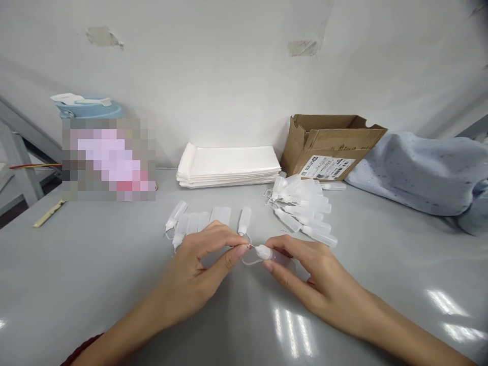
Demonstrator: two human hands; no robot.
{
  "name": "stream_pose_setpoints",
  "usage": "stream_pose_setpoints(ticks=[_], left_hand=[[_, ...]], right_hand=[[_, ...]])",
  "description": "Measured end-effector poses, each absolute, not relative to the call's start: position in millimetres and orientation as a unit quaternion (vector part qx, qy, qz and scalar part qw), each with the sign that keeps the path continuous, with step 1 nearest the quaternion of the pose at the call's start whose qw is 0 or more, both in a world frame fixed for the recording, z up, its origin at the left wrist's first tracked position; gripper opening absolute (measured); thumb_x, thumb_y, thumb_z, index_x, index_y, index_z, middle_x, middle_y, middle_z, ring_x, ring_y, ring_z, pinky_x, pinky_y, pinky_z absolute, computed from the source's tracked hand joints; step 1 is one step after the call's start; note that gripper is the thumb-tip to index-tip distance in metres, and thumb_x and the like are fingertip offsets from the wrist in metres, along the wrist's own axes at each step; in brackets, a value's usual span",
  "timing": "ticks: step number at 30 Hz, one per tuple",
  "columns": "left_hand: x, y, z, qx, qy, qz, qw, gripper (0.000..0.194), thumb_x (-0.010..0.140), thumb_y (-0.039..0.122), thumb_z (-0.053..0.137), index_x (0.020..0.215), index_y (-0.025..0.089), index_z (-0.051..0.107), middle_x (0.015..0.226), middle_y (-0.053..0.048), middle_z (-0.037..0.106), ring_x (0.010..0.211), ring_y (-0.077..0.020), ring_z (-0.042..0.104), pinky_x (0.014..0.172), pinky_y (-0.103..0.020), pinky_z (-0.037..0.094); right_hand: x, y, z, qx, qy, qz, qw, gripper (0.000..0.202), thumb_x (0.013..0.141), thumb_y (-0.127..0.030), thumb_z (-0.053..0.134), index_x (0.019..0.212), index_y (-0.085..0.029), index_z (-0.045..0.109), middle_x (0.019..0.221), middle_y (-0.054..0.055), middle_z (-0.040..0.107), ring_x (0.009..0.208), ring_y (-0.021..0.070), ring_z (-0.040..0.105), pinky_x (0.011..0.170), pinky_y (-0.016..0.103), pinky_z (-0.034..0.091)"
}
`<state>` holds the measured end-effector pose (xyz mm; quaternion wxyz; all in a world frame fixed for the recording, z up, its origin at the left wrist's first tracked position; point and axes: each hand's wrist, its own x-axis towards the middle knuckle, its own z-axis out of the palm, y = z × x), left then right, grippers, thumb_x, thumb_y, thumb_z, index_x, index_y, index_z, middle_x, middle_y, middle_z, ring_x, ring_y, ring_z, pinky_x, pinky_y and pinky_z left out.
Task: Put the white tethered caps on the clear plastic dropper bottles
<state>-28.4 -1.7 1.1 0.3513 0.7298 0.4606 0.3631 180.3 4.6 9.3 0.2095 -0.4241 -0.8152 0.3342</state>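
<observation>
A translucent plastic squeeze bottle point(281, 258) with a white nozzle lies nearly flat in my right hand point(316, 269), thumb and fingers closed around its body. A thin needle tip points left from the nozzle. A white strap point(253, 263) loops from the bottle's neck towards my left hand point(209, 259). My left thumb and forefinger pinch the small tethered cap at the needle's end, mostly hidden by the fingertips. Just beyond, a similar bottle point(244, 220) lies on the table. More such bottles point(194, 222) lie in a row behind my left hand.
Several bottles point(305, 203) are heaped at the right on the grey table point(114, 254). Behind them stand an open cardboard box point(335, 147) and a stack of white paper sleeves point(232, 162). Pale blue cloth point(419, 173) lies far right. A blue container point(89, 108) is at the left.
</observation>
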Motion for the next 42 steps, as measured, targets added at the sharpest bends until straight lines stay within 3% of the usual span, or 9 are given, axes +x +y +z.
stream_pose_setpoints(ticks=[21, 42], left_hand=[[-30.2, -3.6, 5.0, 0.715, 0.479, 0.337, 0.382, 0.018, 0.090, 0.026, 0.050, 0.087, 0.027, 0.067, 0.081, 0.003, 0.065, 0.078, -0.0130, 0.055, 0.072, -0.025, 0.044], [-31.1, -3.9, 4.9, 0.719, 0.466, 0.331, 0.395, 0.019, 0.090, 0.026, 0.048, 0.087, 0.024, 0.067, 0.081, 0.001, 0.065, 0.079, -0.0141, 0.056, 0.072, -0.026, 0.043]], right_hand=[[180.3, 3.0, 14.7, -0.417, -0.813, 0.341, 0.223, 0.013, 0.090, -0.026, 0.049, 0.097, -0.020, 0.058, 0.071, -0.002, 0.061, 0.063, 0.0094, 0.055, 0.048, 0.017, 0.039], [181.4, 0.6, 14.5, -0.411, -0.822, 0.327, 0.220, 0.012, 0.090, -0.026, 0.047, 0.093, -0.020, 0.057, 0.075, -0.001, 0.063, 0.068, 0.0113, 0.058, 0.053, 0.020, 0.042]])
